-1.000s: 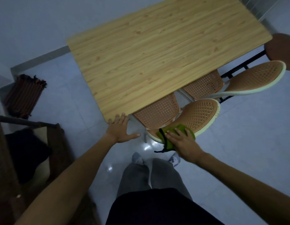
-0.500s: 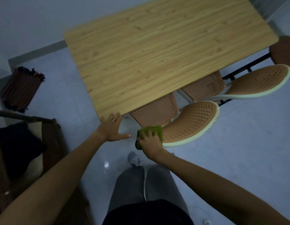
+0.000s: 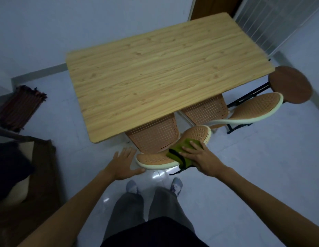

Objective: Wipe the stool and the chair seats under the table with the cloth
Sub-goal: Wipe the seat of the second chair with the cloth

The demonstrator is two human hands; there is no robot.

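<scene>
Two orange perforated chairs with pale rims are tucked under a light wooden table [image 3: 155, 77]. The near chair's backrest top [image 3: 153, 160] curves out toward me, its seat [image 3: 155, 138] partly under the table. My right hand [image 3: 201, 157] lies flat, pressing a green cloth [image 3: 180, 151] onto that backrest's curved surface; a black strap hangs from the cloth. My left hand [image 3: 123, 164] is spread open beside the backrest's left end, thumb against the rim. The second chair [image 3: 251, 109] stands to the right, and a round brown stool [image 3: 290, 84] beyond it.
A folded striped mat [image 3: 21, 106] lies on the pale tiled floor at far left. A dark brown piece of furniture [image 3: 21, 175] with a dark cushion stands at lower left. White bars [image 3: 273, 20] rise behind the table's far right corner. My legs and feet are directly below.
My right hand slid the cloth from the backrest's left end to the right along it. My left hand left the table corner and now rests by the chair rim. The view pulled back.
</scene>
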